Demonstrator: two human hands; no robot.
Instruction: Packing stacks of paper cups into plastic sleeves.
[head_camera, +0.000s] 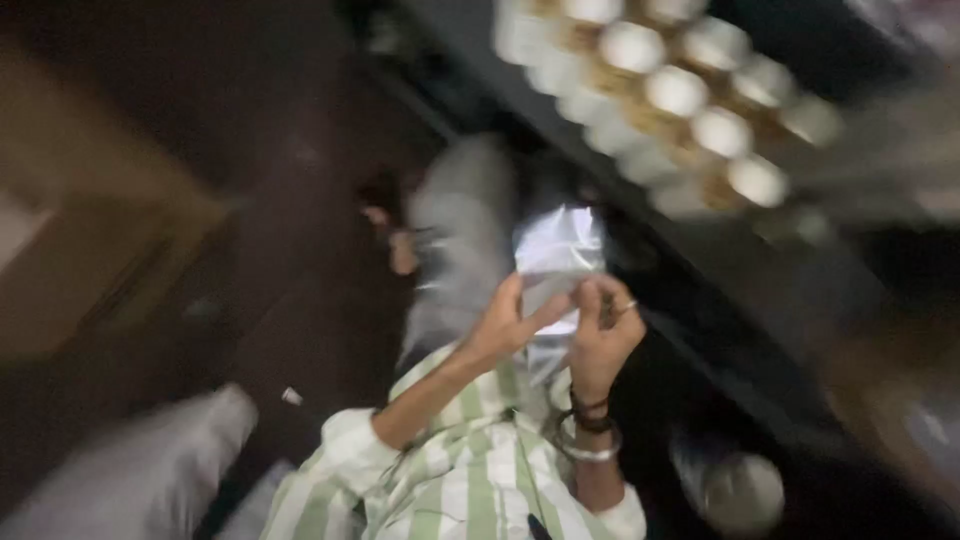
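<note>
Both hands hold a shiny silver pouch (556, 250) in front of the chest; the left hand (505, 325) pinches its lower left edge, the right hand (603, 335), with a ring and wrist bangles, grips its right side; a tray of white-lidded jars (680, 95) sits up on the dark shelf (700, 250) beyond, all blurred.

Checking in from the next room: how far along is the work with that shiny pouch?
Done: rows of filled white-lidded jars stand on the dark shelf. In hand: the left hand and right hand both grip a silvery pouch. Left: blur hides whether the pouch is open.
</note>
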